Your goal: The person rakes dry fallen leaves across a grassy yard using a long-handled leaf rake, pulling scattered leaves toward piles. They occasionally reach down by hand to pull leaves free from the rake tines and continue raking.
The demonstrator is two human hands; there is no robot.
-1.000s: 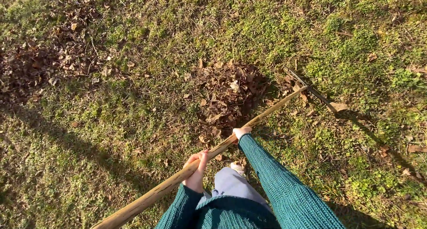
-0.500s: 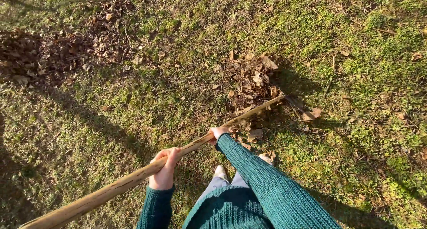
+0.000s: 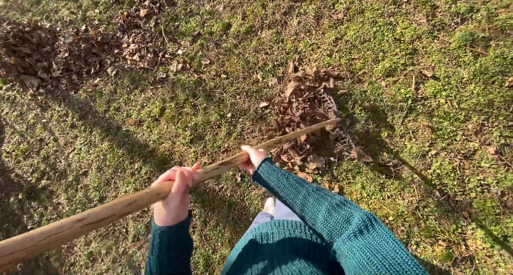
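on open grass, left hand (image 3: pixel 172 196), right hand (image 3: pixel 253 158) gripping rake handle (image 3: pixel 107 211), leaf pile (image 3: pixel 304 112) ahead

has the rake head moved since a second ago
Yes. The rake head has been drawn in toward the person: it now lies against the right edge of the small leaf pile, where earlier it lay on grass further right.

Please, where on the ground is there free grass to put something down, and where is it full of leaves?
Free: the green grass right of the small brown leaf pile, and the grass strip between it and the wide dry leaf heap at upper left. Crowded: both piles, and around the long wooden rake handle.
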